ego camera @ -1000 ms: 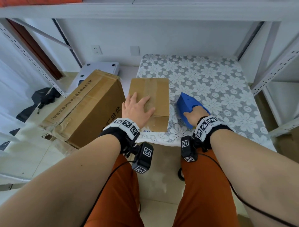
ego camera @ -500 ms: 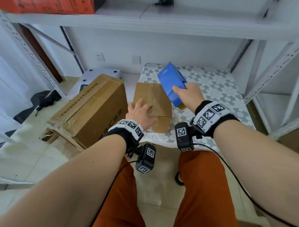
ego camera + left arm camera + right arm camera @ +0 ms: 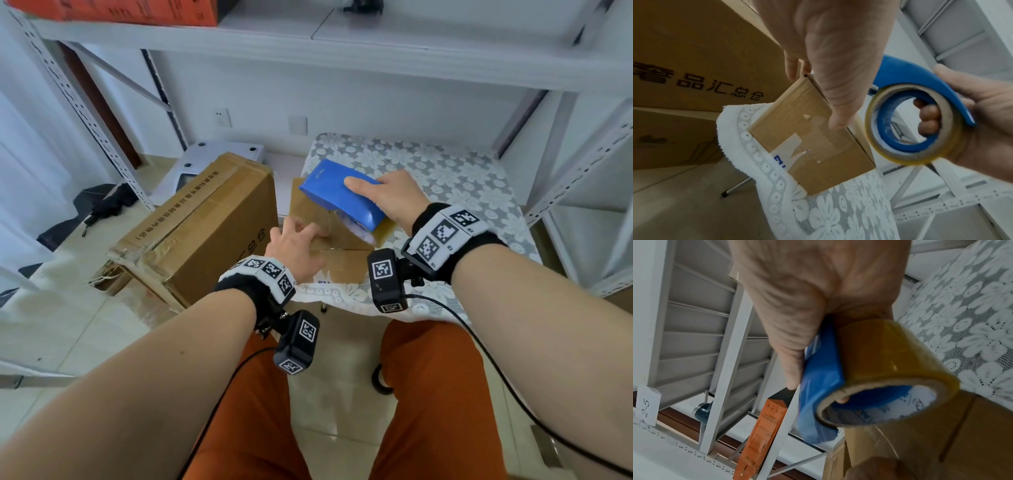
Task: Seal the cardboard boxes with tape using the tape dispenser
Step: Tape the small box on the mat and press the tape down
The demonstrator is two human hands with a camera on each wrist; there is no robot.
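A small cardboard box (image 3: 342, 263) sits at the near left corner of the lace-covered table (image 3: 455, 178). My left hand (image 3: 301, 240) rests on its near top edge, fingers on the top and thumb down the front face (image 3: 838, 125). My right hand (image 3: 390, 195) grips the blue tape dispenser (image 3: 339, 195), with fingers through the core of its yellowish tape roll (image 3: 914, 123). The dispenser hangs tilted just above the box top, roll end low at the right. Most of the box top is hidden beneath it. The roll (image 3: 890, 369) hangs close over the box (image 3: 966, 434).
A large cardboard box (image 3: 205, 219) stands on the floor, tight against the table's left side. White metal shelving surrounds the table, with an orange box (image 3: 130, 10) on the shelf overhead. My knees are under the table's near edge.
My right hand lifted the dispenser off the table, carried it left and brought it down over the small box. My left hand stayed on the box, sliding towards its near edge.
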